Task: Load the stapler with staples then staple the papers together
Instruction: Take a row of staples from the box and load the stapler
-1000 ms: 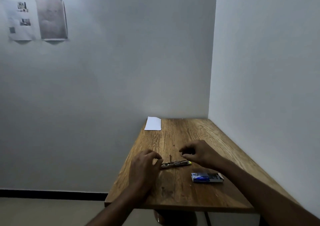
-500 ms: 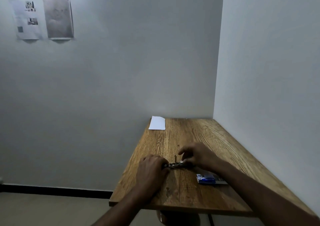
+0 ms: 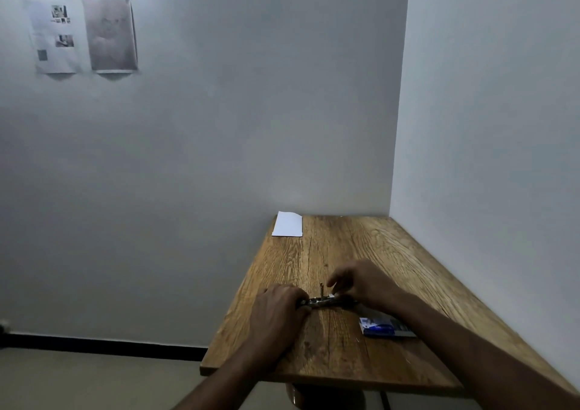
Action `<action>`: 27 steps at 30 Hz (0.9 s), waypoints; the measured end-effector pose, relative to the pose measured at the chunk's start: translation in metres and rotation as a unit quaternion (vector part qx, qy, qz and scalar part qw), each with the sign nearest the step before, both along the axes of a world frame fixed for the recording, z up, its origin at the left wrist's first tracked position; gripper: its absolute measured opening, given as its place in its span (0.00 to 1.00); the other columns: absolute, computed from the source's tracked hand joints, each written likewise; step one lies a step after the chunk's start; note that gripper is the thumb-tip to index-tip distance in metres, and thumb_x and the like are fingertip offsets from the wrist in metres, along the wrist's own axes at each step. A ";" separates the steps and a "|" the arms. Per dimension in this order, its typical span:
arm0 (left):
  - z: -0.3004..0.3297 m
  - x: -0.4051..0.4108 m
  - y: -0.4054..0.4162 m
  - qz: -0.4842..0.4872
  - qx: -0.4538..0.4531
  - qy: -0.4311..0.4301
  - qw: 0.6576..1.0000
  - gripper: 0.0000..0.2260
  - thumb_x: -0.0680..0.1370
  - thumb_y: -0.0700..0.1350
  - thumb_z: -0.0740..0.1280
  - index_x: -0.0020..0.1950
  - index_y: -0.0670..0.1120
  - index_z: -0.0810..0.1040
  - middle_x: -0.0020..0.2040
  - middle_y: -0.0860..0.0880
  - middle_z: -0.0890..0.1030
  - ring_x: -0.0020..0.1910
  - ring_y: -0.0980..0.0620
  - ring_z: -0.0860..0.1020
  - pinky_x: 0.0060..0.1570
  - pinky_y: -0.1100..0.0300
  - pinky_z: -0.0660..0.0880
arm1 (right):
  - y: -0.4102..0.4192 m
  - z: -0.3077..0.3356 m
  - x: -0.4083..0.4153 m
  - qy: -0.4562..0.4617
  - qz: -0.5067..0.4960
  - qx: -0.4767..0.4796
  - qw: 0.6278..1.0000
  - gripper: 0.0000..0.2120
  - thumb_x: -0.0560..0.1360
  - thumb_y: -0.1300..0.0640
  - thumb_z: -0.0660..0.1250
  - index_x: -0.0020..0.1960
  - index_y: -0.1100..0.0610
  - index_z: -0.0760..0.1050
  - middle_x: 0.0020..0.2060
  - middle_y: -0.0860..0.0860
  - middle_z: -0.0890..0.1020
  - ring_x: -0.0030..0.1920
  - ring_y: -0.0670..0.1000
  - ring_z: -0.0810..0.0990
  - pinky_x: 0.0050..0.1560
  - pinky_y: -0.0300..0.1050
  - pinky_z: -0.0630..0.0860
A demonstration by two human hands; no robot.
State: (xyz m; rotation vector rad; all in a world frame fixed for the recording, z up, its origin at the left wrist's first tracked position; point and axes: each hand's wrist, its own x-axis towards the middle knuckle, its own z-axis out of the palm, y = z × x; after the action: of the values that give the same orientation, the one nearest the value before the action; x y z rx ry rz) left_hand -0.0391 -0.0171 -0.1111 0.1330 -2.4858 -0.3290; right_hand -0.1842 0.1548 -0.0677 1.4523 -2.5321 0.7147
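Where the two grey walls meet, one wooden worktop carries four things: a single white papers stack at its far left corner, one blue staple box near the front right, its contents too dim to tell, and one stapler lying opened flat between both hands. The left hand grips the stapler's left end with curled fingers; the right hand pinches its right end, grip tight.
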 end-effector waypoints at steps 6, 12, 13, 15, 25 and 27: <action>0.000 0.000 0.001 0.003 0.004 0.001 1.000 0.11 0.78 0.55 0.66 0.58 0.56 0.79 0.52 0.58 0.81 0.51 0.59 0.74 0.55 0.60 0.68 | 0.001 -0.001 0.003 0.043 -0.008 0.015 0.999 0.11 0.72 0.60 0.75 0.53 0.51 0.83 0.46 0.46 0.87 0.43 0.38 0.84 0.48 0.33 0.80; 0.000 0.001 0.001 0.002 0.009 -0.001 1.000 0.11 0.78 0.56 0.66 0.58 0.56 0.79 0.52 0.58 0.81 0.50 0.60 0.75 0.56 0.60 0.69 | 0.002 -0.001 0.006 0.049 -0.015 0.017 0.999 0.11 0.72 0.58 0.75 0.53 0.51 0.84 0.47 0.45 0.87 0.44 0.39 0.84 0.50 0.37 0.81; 0.000 0.001 0.001 0.001 0.011 -0.002 1.000 0.11 0.78 0.56 0.66 0.58 0.56 0.79 0.52 0.58 0.81 0.51 0.60 0.75 0.56 0.60 0.69 | 0.002 -0.001 0.007 0.047 -0.015 0.014 0.999 0.10 0.72 0.58 0.75 0.53 0.50 0.84 0.47 0.45 0.87 0.45 0.39 0.84 0.50 0.38 0.82; 0.001 0.001 0.002 0.002 0.013 -0.005 1.000 0.11 0.78 0.55 0.66 0.59 0.56 0.79 0.52 0.57 0.81 0.51 0.59 0.75 0.57 0.59 0.69 | 0.004 -0.002 0.007 0.034 -0.010 0.010 0.999 0.10 0.72 0.57 0.75 0.54 0.50 0.83 0.48 0.45 0.86 0.45 0.38 0.83 0.51 0.41 0.82; 0.001 0.001 0.002 0.001 0.015 0.003 1.000 0.09 0.79 0.53 0.65 0.58 0.56 0.80 0.53 0.58 0.82 0.51 0.60 0.75 0.58 0.60 0.69 | 0.012 -0.001 0.002 -0.061 0.029 0.060 0.996 0.15 0.75 0.65 0.69 0.55 0.47 0.83 0.67 0.47 0.77 0.64 0.46 0.76 0.55 0.31 0.73; 0.001 0.002 0.002 0.000 0.017 0.005 1.000 0.09 0.79 0.53 0.65 0.58 0.56 0.80 0.52 0.58 0.82 0.49 0.62 0.74 0.57 0.61 0.68 | 0.014 0.000 0.002 -0.077 0.026 0.055 0.995 0.17 0.75 0.67 0.67 0.54 0.47 0.83 0.67 0.48 0.77 0.63 0.44 0.75 0.51 0.30 0.73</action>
State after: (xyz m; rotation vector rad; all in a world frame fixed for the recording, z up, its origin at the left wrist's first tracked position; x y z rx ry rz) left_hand -0.0374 -0.0150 -0.1102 0.1462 -2.4717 -0.3717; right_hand -0.1826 0.1685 -0.0672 1.5592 -2.6973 0.7313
